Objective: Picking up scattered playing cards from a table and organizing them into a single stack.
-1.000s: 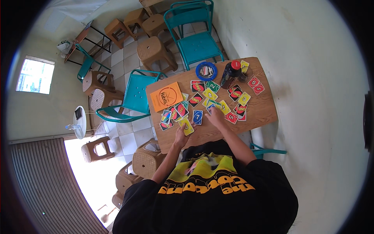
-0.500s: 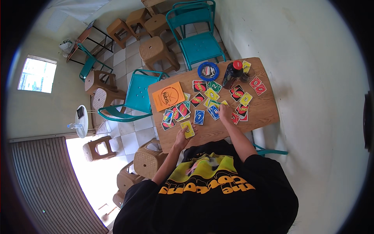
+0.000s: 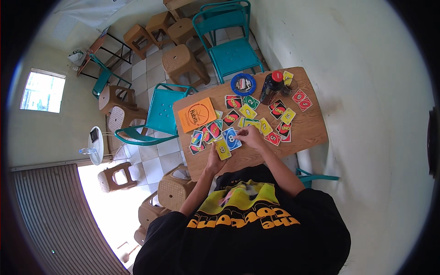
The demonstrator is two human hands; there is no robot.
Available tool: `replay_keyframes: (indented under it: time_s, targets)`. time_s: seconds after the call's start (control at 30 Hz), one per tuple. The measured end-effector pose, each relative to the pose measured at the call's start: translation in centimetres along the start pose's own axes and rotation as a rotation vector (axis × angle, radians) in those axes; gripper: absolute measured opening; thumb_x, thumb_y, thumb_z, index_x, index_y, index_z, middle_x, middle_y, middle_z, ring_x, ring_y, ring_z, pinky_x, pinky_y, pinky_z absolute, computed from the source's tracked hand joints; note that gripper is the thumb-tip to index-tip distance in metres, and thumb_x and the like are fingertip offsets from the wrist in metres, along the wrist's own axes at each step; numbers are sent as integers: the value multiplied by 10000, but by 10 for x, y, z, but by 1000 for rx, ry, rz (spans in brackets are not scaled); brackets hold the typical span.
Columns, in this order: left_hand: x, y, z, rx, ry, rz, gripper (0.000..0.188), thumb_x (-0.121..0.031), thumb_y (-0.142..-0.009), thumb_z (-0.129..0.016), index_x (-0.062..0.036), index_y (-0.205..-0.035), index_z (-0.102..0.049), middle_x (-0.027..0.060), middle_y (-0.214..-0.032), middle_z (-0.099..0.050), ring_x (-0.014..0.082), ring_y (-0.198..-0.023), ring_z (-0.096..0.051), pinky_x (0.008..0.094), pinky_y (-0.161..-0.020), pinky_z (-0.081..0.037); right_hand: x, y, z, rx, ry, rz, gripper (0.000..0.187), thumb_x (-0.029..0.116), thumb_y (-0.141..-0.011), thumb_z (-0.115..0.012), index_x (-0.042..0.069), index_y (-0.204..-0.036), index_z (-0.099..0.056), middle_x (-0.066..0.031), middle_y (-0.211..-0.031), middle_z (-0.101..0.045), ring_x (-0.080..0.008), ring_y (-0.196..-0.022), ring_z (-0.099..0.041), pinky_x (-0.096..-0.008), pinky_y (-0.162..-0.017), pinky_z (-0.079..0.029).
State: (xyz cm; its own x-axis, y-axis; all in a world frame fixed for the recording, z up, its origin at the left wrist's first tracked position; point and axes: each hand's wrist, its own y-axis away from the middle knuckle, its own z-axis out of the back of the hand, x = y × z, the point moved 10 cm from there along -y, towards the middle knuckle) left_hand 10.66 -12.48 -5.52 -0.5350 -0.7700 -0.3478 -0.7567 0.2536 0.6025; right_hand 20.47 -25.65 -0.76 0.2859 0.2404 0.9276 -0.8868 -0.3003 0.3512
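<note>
My left hand (image 3: 214, 161) is closed on a yellow playing card (image 3: 223, 150) near the table's front edge. A blue playing card (image 3: 231, 139) is pinched by its right edge in my right hand (image 3: 250, 136), just beside the yellow one. Loose cards lie about both hands: face-down red and black cards (image 3: 213, 130) to the left, a yellow card (image 3: 266, 126) and a red card (image 3: 273, 138) to the right. Farther back are a green card (image 3: 250, 101) and another yellow card (image 3: 248, 111). What lies beneath the blue card is hidden.
An orange book (image 3: 198, 114) lies at the table's left. Toward the back stand a blue ashtray (image 3: 243, 84), a dark bottle with a red lid (image 3: 272, 87) and a glass (image 3: 290, 88). A teal chair (image 3: 162, 115) adjoins the left edge; a wall (image 3: 366, 114) rises to the right.
My right hand has picked up a blue card from the middle of the table and brought it left, over where another blue card lay. My left hand stays near the same spot.
</note>
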Motion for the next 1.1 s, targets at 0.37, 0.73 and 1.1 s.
replay_keyframes:
  time_s: [0.37,0.73,1.1]
  targets:
    - [-6,-9,-36,45,-61,22,594,-570,-948,-236,-106,-1238,-468,104,-1188,-563,247,-1108,-552,414,-948,-453,64,27,-25,-101,619,352,294,216,-627,-794,36,-788,-627,-87,-945,-650,-233,-849,-622,-340,-696,-481]
    - [16,-8,4,-113,-189,75,541,-554,-951,-292,-104,-1141,-524,66,-1022,-623,192,-926,-627,353,-754,-539,47,47,-70,159,565,583,453,193,-556,-829,69,-914,-580,-114,-1275,-479,-315,-1171,-470,-425,-987,-364]
    - [34,-5,81,-283,-328,60,557,-559,-951,-300,-83,-1085,-555,55,-954,-606,158,-829,-616,314,-663,-519,21,46,-96,234,456,590,461,258,-521,-816,55,-870,-592,-119,-1115,-533,-302,-1046,-516,-400,-925,-405]
